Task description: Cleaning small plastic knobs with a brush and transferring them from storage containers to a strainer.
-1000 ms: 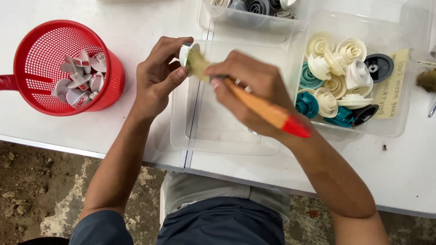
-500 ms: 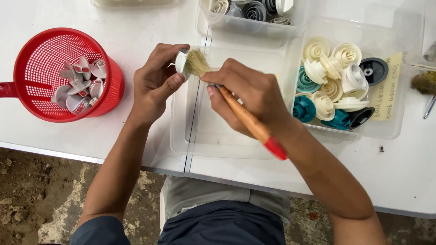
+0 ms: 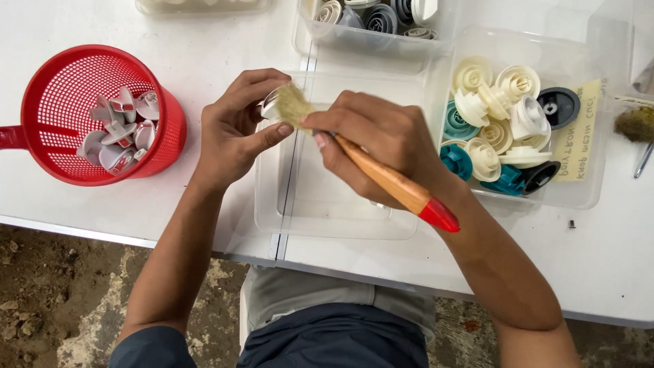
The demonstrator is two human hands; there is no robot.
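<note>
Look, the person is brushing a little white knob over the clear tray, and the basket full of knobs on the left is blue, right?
Not quite: the head view shows the basket is red, not blue. The rest holds: the right hand works a brush on a small white knob pinched in the left hand, above the clear tray.

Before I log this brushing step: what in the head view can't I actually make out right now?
- Small grey plastic part pinched in the left hand: mostly covered by fingers and the tan bristles of the wooden-handled, red-tipped brush; its shape is unclear.
- Right hand: hides the brush's ferrule.
- Clear tub of grey and white knobs: cut off by the top edge.
- Brownish tuft: cut off by the right edge.
</note>
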